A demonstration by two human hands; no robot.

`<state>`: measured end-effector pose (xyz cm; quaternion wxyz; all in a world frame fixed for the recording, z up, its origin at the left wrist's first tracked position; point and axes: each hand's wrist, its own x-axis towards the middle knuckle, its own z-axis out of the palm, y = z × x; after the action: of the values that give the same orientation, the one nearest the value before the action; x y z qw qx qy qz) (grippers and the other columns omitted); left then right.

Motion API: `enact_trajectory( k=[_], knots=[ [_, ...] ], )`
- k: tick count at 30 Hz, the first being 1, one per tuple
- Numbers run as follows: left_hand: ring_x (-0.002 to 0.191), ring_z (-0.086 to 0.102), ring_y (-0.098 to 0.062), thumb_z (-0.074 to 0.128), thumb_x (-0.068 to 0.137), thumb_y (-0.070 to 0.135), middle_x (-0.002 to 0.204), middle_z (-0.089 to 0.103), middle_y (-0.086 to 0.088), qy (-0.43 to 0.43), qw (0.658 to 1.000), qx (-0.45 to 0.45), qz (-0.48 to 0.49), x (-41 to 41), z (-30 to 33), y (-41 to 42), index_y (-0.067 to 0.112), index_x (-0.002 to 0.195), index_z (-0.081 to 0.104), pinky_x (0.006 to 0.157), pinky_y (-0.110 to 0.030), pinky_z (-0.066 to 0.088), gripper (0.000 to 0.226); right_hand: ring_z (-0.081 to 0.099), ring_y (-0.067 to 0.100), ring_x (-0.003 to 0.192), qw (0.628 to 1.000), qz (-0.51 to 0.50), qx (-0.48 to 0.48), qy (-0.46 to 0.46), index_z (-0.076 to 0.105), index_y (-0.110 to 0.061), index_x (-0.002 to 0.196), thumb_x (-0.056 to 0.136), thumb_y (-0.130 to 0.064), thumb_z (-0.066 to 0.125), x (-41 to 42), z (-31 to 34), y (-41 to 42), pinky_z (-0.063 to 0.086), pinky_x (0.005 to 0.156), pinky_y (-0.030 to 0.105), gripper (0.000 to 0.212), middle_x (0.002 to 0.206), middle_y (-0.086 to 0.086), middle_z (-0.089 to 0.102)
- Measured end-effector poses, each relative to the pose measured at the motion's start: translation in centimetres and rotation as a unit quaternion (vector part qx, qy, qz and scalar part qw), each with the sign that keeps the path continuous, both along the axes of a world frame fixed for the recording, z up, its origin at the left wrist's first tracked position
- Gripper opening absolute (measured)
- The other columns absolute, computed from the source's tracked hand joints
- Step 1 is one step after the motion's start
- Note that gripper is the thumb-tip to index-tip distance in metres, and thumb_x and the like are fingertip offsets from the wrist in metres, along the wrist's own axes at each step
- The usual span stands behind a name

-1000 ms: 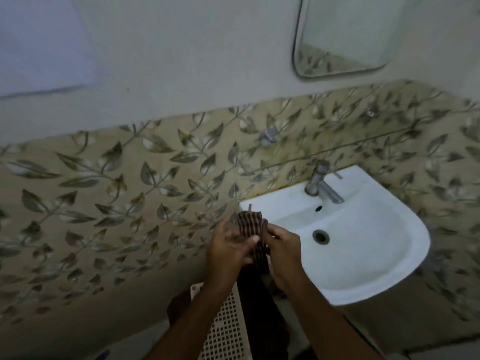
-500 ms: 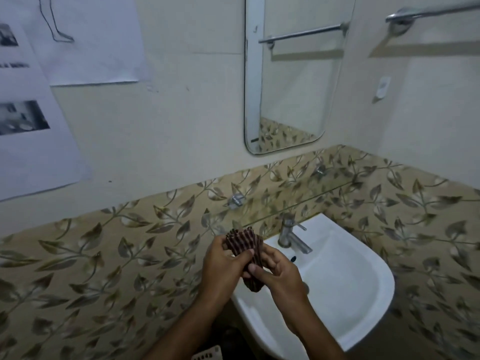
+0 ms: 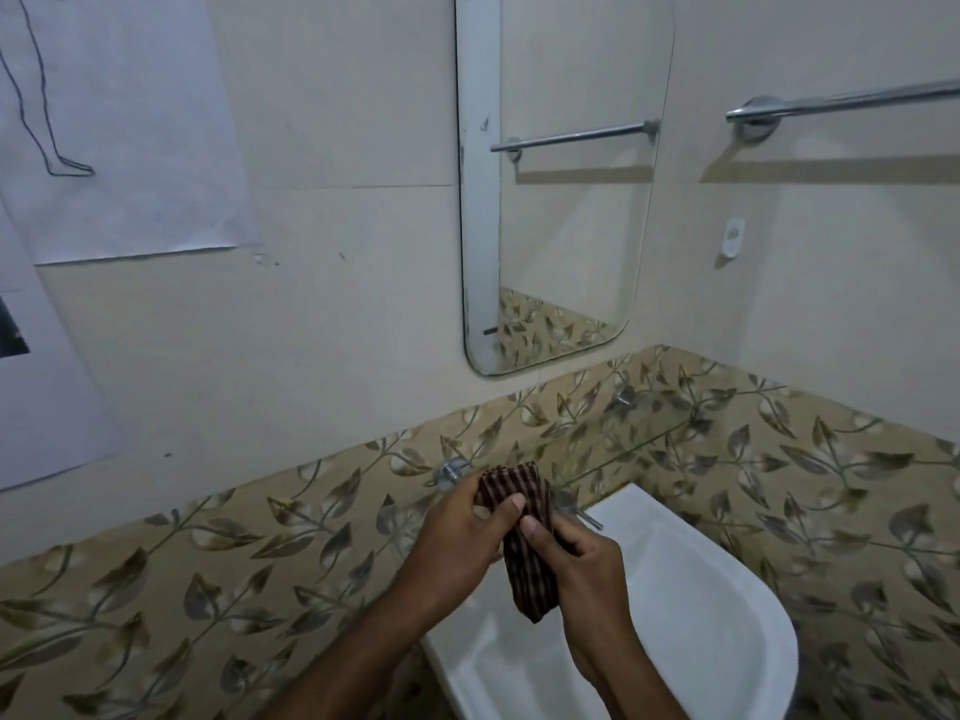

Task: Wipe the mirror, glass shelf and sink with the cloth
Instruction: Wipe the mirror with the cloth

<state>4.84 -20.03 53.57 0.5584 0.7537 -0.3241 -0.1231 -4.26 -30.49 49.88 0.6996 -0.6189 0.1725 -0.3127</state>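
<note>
A dark striped cloth (image 3: 524,558), folded into a narrow bundle, is held upright in front of me by both hands. My left hand (image 3: 457,532) grips its upper part with the thumb on the front. My right hand (image 3: 582,569) holds its right side, the lower end hanging free. Below and to the right is the white sink (image 3: 727,615); its tap is mostly hidden behind my hands. A clear glass shelf (image 3: 623,462) runs along the leaf-patterned tiles just above the sink. The rounded mirror (image 3: 561,226) hangs on the wall above, well beyond the cloth.
A chrome towel bar (image 3: 841,102) is fixed on the right wall, and a small white hook (image 3: 732,242) sits below it. Paper sheets (image 3: 119,148) are stuck on the wall at left. Two metal shelf brackets (image 3: 453,472) stick out from the tiles.
The view has tilted upward, bringing the whole mirror and towel bar into sight. My hands have stayed together on the cloth, keeping it folded in front of the shelf.
</note>
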Motion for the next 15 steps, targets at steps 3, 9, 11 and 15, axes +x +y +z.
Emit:
enact_trajectory(
  k=[3,9,11,15],
  knots=[
    [0.08,0.064,0.004,0.059,0.092,0.044,0.093,0.068,0.017,-0.021,1.0,0.009,0.017,1.5,0.6,-1.6,0.044,0.096,0.057,0.069,-0.022,0.049,0.004,0.07,0.024,0.079,1.0,-0.011,-0.011,-0.008,0.076,-0.012,0.094,0.087,-0.028,0.067,1.8,0.2,-1.5,0.058,0.07,0.036,0.02,0.084,0.011,0.073],
    [0.073,0.063,0.004,0.059,0.092,0.046,0.086,0.071,0.014,-0.05,0.998,-0.005,0.048,4.2,1.6,-4.8,0.034,0.101,0.066,0.063,-0.018,0.044,0.016,0.07,0.004,0.09,0.999,-0.01,-0.042,-0.008,0.072,-0.038,0.101,0.093,-0.035,0.058,5.7,1.1,-4.2,0.057,0.081,0.03,0.016,0.097,-0.009,0.075],
    [0.075,0.065,-0.002,0.061,0.092,0.043,0.085,0.071,0.014,-0.051,0.997,-0.021,0.054,5.3,2.1,-5.9,0.035,0.1,0.067,0.064,-0.024,0.048,0.013,0.068,0.001,0.092,0.997,-0.012,-0.07,-0.005,0.071,-0.043,0.098,0.093,-0.041,0.057,7.1,1.2,-5.3,0.056,0.081,0.027,0.015,0.103,-0.007,0.072],
    [0.091,0.067,0.004,0.063,0.09,0.041,0.099,0.072,0.023,-0.091,0.993,-0.045,0.053,6.8,4.0,-7.4,0.044,0.109,0.065,0.078,-0.021,0.053,0.02,0.064,-0.002,0.101,0.992,-0.013,-0.114,-0.062,0.072,-0.047,0.104,0.088,-0.055,0.059,9.4,2.4,-7.1,0.053,0.087,0.023,0.022,0.11,-0.01,0.067]
  ],
)
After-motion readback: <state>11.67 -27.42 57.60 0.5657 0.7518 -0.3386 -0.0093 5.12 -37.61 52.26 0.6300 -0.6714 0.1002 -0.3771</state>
